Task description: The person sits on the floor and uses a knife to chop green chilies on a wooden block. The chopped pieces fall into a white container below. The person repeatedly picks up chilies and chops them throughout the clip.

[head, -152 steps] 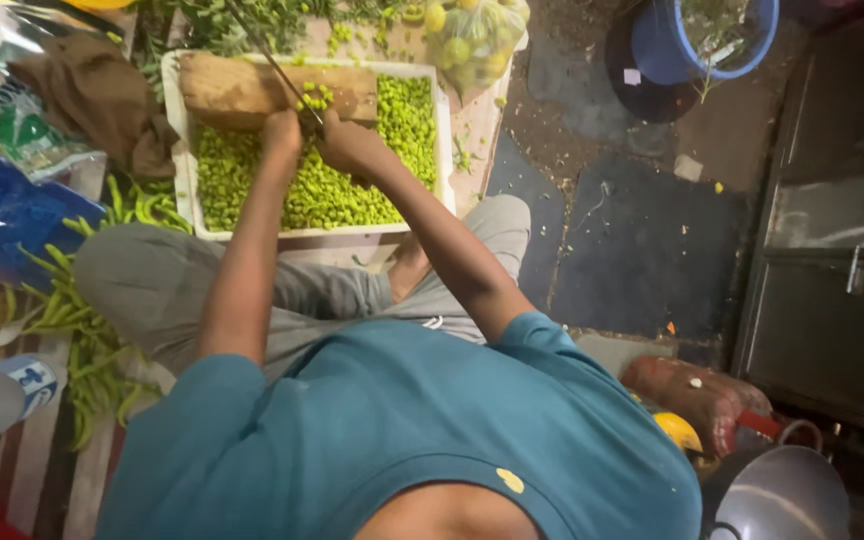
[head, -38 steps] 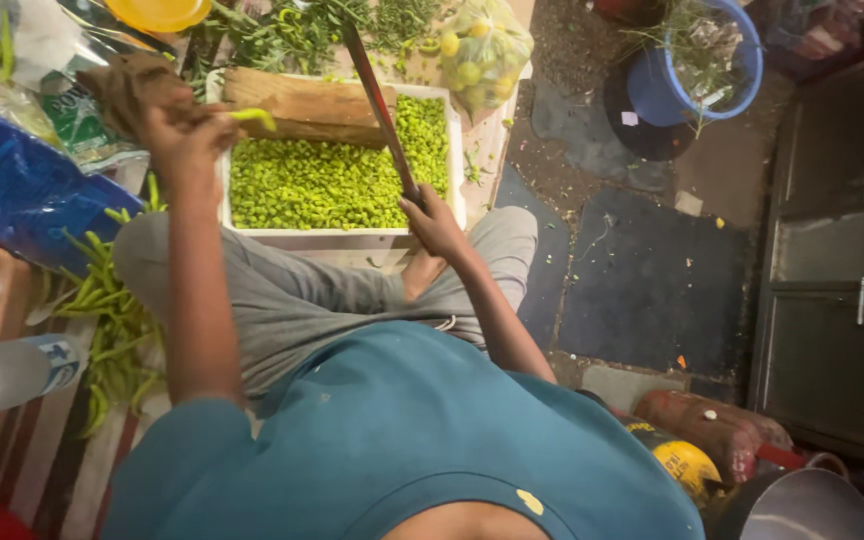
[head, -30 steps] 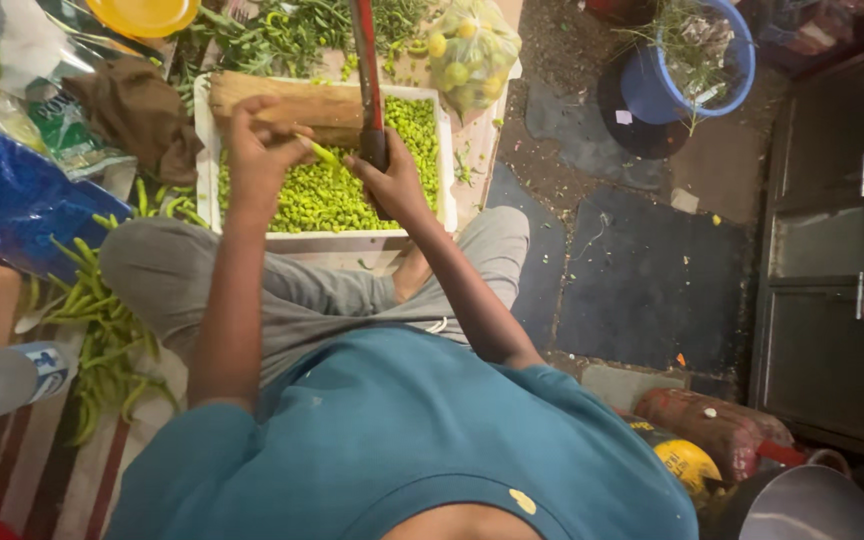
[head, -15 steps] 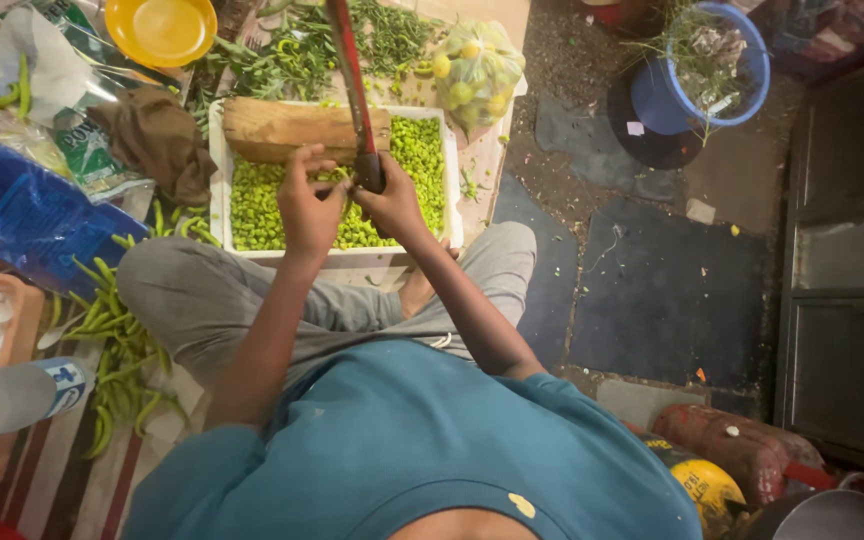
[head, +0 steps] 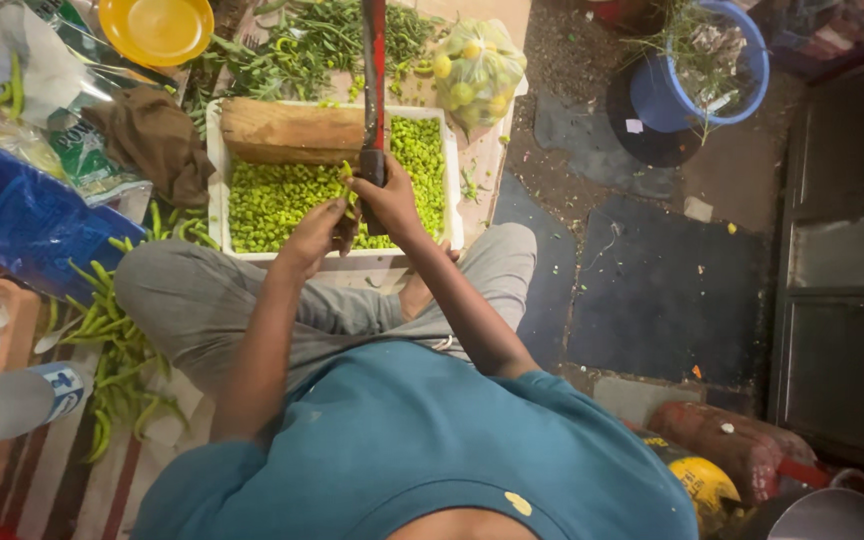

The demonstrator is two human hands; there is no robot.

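Green beans (head: pixel 347 185) meet my left hand (head: pixel 317 228) at centre frame; my right hand (head: pixel 387 195) grips the red-handled blade (head: pixel 373 90), which could nick those pinching fingers.

Lighting is warm and kinda dim, seems to come from above on the left side. The white tray (head: pixel 214 170) of chopped greens and the yellow bowl (head: pixel 156 28) look brightest. The right side falls off into shadow around the dark cabinet (head: pixel 842 250). The picture is a bit soft and grainy all over, and the edges look stretched by a wide lens.
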